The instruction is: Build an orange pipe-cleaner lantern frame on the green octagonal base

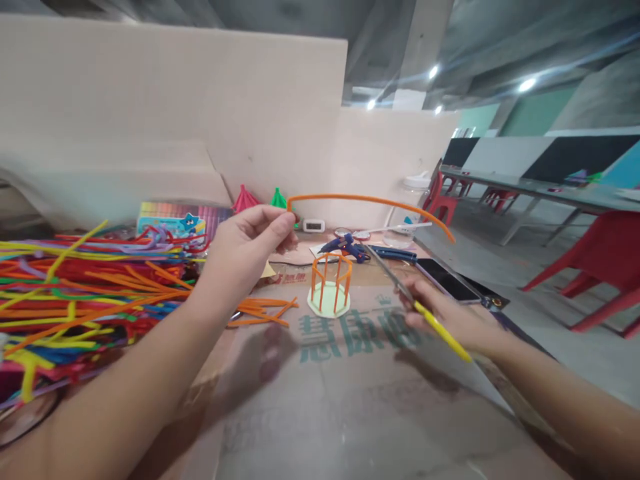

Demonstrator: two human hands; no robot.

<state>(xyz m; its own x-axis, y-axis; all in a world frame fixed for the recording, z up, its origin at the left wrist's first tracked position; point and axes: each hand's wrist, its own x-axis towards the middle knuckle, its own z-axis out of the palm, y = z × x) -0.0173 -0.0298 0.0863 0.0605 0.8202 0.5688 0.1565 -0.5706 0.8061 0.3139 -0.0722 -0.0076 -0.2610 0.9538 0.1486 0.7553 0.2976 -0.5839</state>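
Observation:
My left hand [260, 237] pinches one end of an orange pipe cleaner [370, 198] between thumb and forefinger; the rest arches across to the right in mid-air. In my right hand [435, 307] are scissors with yellow handles [443, 331], their metal blades pointing up and away, below the pipe cleaner and apart from it. Between the hands stands a small cage-like piece [331, 283] of upright orange stems on a pale green octagonal base, with an orange ring on top. Several short orange pieces [267, 310] lie beside it, under my left hand.
A heap of coloured pipe cleaners [90, 287] covers the left side. Behind are a marker set [173, 220], a small digital display [314, 226], a blue glue gun [345, 245] and a clear bottle [413, 200]. A phone [447, 281] lies at right; red chairs [595, 267] stand beyond.

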